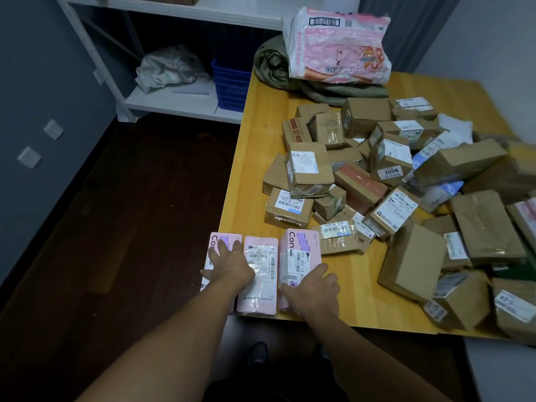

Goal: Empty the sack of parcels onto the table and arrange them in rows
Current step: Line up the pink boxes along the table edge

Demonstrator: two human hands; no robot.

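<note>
While squaring a first row at near left corner of table (255,169), presses left hand (229,265) flat across two pink parcels (261,298), grips third pink parcel (298,250) with right hand (314,290), apart. Notes sack (275,68) crumpled at far edge, brown heap (377,175) unsorted. Likely next: draw from heap, align alongside.

shelving: white metal rack (179,13), far left, two shelves visible
basket: blue slotted plastic (230,85), on the lower shelf, right end
bag: crumpled grey-white plastic (169,68), lower shelf, just left of the basket
sheet: flat pale paper (191,89), in front of the bag
floor: dark wood boards (130,198)
wall plates: two white squares (53,129) on the grey left wall
curtain: grey, pleated (406,33), top right
</note>
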